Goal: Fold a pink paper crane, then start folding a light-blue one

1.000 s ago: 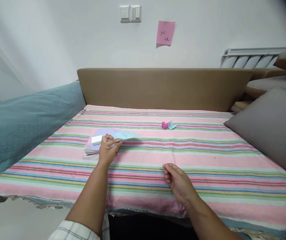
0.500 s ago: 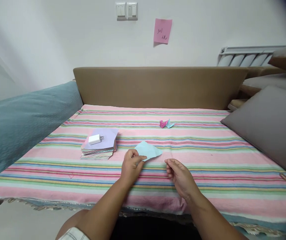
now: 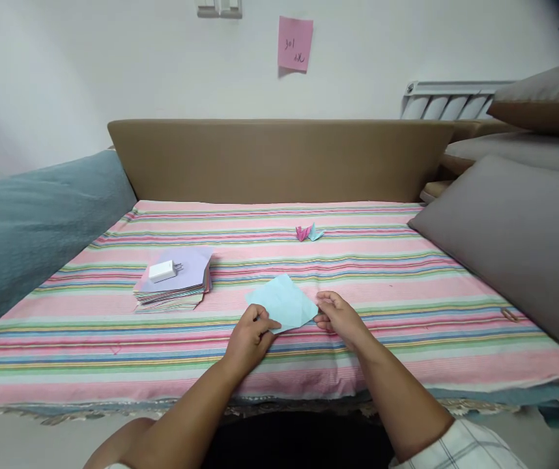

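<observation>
A light blue sheet of paper with crease lines lies turned like a diamond on the striped cloth. My left hand pinches its near left edge, thumb and index finger closed on it. At the paper's right corner is my right hand, its fingertips closed around that corner. Beyond the paper stand two small folded paper pieces, one magenta and one light blue, side by side.
Left of the paper, a white charger plug rests on a stack of coloured paper. Grey cushions bound the right side, a blue bolster the left. A brown backrest stands behind. A small brownish loop lies at right.
My right hand has moved in to the paper's right corner and taken hold of it. More of the sheet now lies spread open. The camera view has shifted rightward and down.
</observation>
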`<state>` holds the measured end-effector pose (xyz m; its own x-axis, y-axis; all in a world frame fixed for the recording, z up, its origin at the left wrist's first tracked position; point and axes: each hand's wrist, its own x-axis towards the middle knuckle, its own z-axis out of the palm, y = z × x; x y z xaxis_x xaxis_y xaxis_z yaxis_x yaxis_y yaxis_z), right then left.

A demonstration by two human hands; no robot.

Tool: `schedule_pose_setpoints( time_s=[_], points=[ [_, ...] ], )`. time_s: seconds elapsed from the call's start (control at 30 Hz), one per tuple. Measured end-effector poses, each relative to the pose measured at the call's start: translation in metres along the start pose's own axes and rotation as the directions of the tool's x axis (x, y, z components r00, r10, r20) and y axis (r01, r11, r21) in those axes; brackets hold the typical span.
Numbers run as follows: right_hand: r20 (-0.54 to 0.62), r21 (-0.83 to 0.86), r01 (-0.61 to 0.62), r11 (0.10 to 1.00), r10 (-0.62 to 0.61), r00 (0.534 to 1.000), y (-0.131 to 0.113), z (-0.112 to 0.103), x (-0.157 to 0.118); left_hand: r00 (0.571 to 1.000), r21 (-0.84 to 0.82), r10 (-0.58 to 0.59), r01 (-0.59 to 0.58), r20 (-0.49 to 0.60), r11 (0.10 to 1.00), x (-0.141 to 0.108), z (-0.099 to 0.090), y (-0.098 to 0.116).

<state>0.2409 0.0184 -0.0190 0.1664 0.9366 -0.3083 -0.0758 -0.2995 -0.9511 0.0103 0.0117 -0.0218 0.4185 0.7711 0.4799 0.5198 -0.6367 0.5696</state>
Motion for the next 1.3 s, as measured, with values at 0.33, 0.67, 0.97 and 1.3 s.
schedule_pose_setpoints(
  time_s=[0.33,0.67,0.97,1.3],
  points=[
    [0.221,-0.055,-0.054,0.997,0.065,0.973,0.003,-0.011,-0.001,0.996,0.144,0.018,-0.031,0.09,0.989,0.006,-0.014,-0.007],
    [0.317,-0.155,0.108,0.982,-0.054,0.947,0.006,-0.014,0.001,0.996,0.304,0.064,-0.081,0.068,0.949,0.004,-0.016,-0.011],
    [0.357,-0.33,0.203,0.922,-0.077,0.931,0.002,-0.013,-0.006,0.992,0.399,-0.028,-0.024,0.123,0.917,0.003,-0.015,-0.006],
    [0.433,-0.564,0.458,0.687,-0.226,0.873,0.001,-0.016,-0.006,0.972,0.479,-0.036,-0.081,0.23,0.874,-0.001,-0.019,-0.002]
  ],
)
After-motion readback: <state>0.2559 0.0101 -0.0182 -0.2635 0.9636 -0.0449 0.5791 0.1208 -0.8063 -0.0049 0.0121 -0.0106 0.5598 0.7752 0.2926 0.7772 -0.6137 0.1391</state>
